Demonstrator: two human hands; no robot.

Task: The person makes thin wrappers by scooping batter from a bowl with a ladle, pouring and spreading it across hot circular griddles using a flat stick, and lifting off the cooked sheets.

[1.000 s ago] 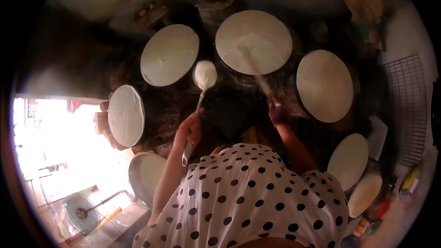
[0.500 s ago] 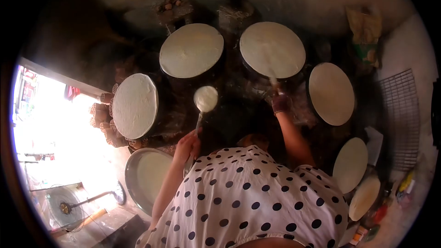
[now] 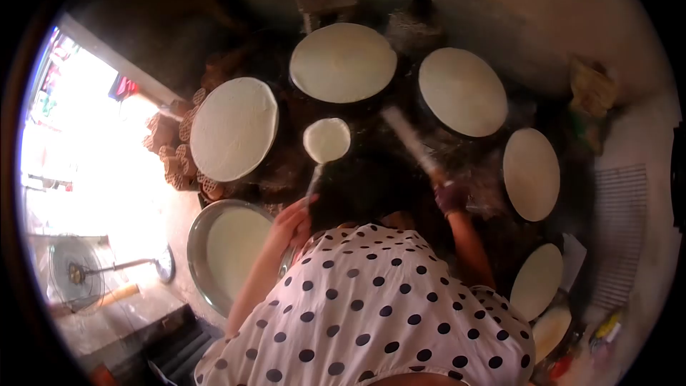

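Note:
My left hand (image 3: 291,223) is closed round the handle of a ladle (image 3: 327,140), whose bowl is full of pale batter. The ladle hangs over the dark gap in front of the round pans. A large metal basin (image 3: 196,264) of pale batter stands beside my left forearm. My right hand, in a dark glove (image 3: 450,196), grips a flat wooden spatula (image 3: 409,136); its blade is slightly blurred and lies between the top pan (image 3: 343,63) and the upper right pan (image 3: 463,91). Both pans are covered with a smooth pale layer.
More pale-covered rounds are the left pan (image 3: 234,129), the right pan (image 3: 532,174) and the lower right one (image 3: 537,282). Perforated brown cylinders (image 3: 182,161) are stacked at the left. A fan (image 3: 75,271) stands lower left. A wire rack (image 3: 620,232) leans at the right wall.
The view has swung left, so the pans appear farther right. The spatula has come off the pan surface it was over. The ladle remains in my left hand, its bowl now level.

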